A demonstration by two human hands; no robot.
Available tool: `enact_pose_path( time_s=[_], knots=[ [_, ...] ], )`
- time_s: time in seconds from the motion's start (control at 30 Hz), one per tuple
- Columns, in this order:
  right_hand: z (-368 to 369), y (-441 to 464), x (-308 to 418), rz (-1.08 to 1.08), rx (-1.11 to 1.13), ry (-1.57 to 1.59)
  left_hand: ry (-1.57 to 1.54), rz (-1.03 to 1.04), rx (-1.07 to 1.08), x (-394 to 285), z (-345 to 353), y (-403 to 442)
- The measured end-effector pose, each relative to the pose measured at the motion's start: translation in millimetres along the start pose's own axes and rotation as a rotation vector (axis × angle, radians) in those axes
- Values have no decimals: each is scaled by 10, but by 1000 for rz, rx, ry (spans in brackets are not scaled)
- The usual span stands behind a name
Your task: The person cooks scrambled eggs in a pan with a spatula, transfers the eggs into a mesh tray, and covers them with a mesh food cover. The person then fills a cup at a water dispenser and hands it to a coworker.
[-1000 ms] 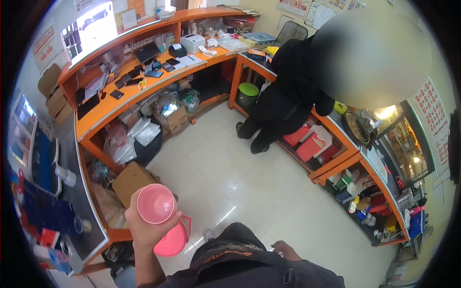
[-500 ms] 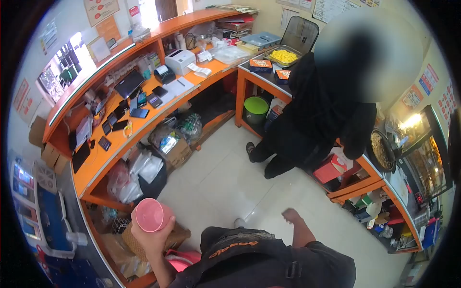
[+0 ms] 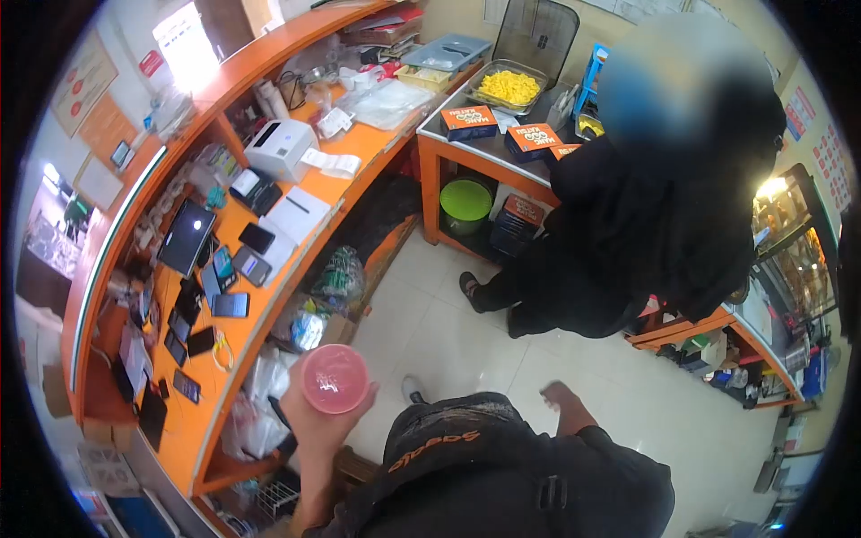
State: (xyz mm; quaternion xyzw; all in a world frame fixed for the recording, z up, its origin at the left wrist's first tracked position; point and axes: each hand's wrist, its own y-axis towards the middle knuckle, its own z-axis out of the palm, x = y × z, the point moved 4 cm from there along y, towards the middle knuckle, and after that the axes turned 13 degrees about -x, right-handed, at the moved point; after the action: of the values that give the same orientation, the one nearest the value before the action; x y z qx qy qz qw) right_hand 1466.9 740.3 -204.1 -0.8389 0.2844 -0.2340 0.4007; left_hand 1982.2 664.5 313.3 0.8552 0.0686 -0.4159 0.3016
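Note:
My left hand (image 3: 314, 411) is closed around a pink plastic cup (image 3: 334, 378), held upright in front of me at the left. From above I look into its mouth, where the inside looks shiny. I cannot tell whether there is liquid in it. My right hand (image 3: 563, 396) hangs out from my right side above the tiled floor, its fingers loosely bent and apart. Nothing shows in it, and it touches nothing.
Along my left runs an orange counter (image 3: 269, 296) with several phones, a white printer (image 3: 282, 148) and a monitor (image 3: 186, 235). A co-worker in black (image 3: 628, 224) stands ahead right by a second counter with orange-and-black boxes (image 3: 469, 122) and a tray of yellow food (image 3: 509, 88).
My view has turned and come nearer the far counter. The cup in my left hand has moved right and slightly up in view. The co-worker appears closer.

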Motion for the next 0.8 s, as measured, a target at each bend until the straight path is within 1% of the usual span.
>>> enact_pose_path(
  time_s=[0.03, 0.07, 0.1, 0.13, 0.17, 0.23, 0.3, 0.4, 0.47, 0.5, 0.57, 0.6, 0.63, 0.67, 0.8],
  knots=[
    [256, 152, -296, 194, 104, 108, -19, 14, 49, 36, 129, 185],
    [400, 53, -411, 236, 9, 221, -51, 25, 86, 94, 263, 367],
    [367, -112, -417, 277, -90, 337, -86, 40, 124, 144, 430, 561],
    [194, -469, -109, 365, -5, 325, -120, 54, 166, 166, 594, 756],
    [182, -533, 26, 375, -20, 390, -138, 102, 173, 147, 739, 953],
    [154, -626, 229, 389, -32, 512, -191, 111, 219, 205, 1055, 1283],
    [-41, -614, 538, 377, -33, 624, -240, 114, 255, 218, 1397, 1594],
    [-68, -232, 636, 415, -98, 754, -241, 188, 256, 51, 1881, 2068],
    [-204, 5, 762, 478, -56, 770, -291, 169, 265, -61, 2276, 2330],
    [-345, -21, 848, 436, -106, 829, -289, 156, 275, -118, 2458, 2454],
    [-366, 305, 848, 486, -125, 984, -253, 171, 294, -222, 2774, 2681],
    [-375, 485, 918, 509, -141, 1074, -240, 225, 300, -290, 2945, 2806],
    [-605, 377, 1154, 541, -196, 1053, -231, 280, 309, -356, 3125, 2932],
    [-680, 434, 1254, 527, -185, 1040, -224, 329, 323, -419, 3293, 3035],
    [-884, 602, 1641, 499, -279, 1040, -244, 377, 448, -557, 4014, 3407]
  ],
)
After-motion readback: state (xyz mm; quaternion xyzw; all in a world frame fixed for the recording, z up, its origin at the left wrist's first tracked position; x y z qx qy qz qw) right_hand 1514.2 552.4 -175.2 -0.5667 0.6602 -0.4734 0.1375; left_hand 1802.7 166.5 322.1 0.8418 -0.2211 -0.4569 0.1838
